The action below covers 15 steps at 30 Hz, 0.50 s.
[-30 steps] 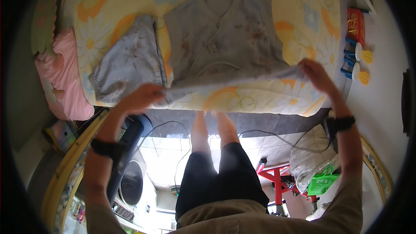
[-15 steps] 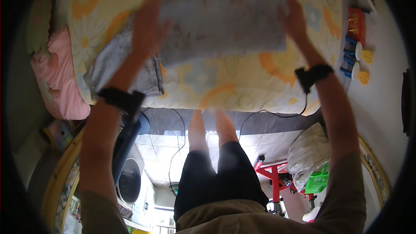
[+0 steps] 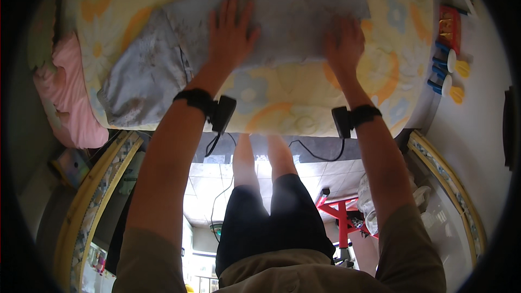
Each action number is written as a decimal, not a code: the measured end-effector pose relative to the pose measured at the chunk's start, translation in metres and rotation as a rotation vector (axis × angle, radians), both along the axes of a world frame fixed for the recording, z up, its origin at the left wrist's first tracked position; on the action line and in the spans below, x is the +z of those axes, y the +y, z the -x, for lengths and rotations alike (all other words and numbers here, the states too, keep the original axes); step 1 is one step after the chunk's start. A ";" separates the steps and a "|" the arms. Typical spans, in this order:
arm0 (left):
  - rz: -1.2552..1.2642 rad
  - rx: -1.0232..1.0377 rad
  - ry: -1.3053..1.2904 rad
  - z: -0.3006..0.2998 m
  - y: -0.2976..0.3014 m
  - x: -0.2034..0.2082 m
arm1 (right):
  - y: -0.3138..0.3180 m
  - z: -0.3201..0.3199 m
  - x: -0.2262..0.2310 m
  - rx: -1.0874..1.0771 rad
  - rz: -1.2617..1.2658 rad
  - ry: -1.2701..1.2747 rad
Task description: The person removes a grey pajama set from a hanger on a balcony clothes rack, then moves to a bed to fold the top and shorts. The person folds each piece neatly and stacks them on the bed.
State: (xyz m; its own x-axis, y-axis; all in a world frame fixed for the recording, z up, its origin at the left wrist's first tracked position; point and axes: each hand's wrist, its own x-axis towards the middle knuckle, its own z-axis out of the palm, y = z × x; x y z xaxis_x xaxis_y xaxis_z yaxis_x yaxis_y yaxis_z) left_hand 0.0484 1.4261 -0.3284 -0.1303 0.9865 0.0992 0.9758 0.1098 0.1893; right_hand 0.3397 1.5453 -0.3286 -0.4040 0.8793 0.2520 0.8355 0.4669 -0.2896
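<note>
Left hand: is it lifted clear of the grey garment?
No, the left hand lies palm-down on the grey garment, fingers spread.

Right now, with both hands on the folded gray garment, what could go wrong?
1. The left hand and right hand are on the folded gray garment; sliding them might wrinkle it.
2. Its left side meets or overlaps the second gray garment, so a pull could shift both.
3. A black cable hangs from the right wrist device and might snag on something.
</note>
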 end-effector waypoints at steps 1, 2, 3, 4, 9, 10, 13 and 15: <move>-0.047 -0.008 -0.041 -0.002 -0.003 0.005 | -0.006 -0.013 0.002 -0.099 -0.030 0.032; -0.040 -0.012 -0.071 -0.006 -0.010 0.011 | -0.011 -0.024 0.005 -0.216 -0.044 0.064; -0.030 -0.015 -0.102 -0.010 -0.018 0.017 | -0.013 -0.033 0.005 -0.295 0.089 0.197; -0.044 -0.013 -0.139 -0.012 -0.025 0.022 | -0.017 -0.041 0.006 -0.394 0.243 0.324; -0.011 -0.006 -0.198 -0.020 -0.046 0.024 | 0.002 -0.060 0.001 -0.601 0.738 0.614; -0.021 -0.008 -0.188 -0.021 -0.047 0.022 | 0.013 -0.061 0.001 -0.623 0.795 0.636; -0.062 -0.005 -0.147 -0.017 -0.042 0.014 | 0.041 -0.062 -0.001 -0.617 0.904 0.584; -0.111 0.012 -0.108 -0.007 -0.032 0.012 | 0.054 -0.065 -0.001 -0.599 0.926 0.521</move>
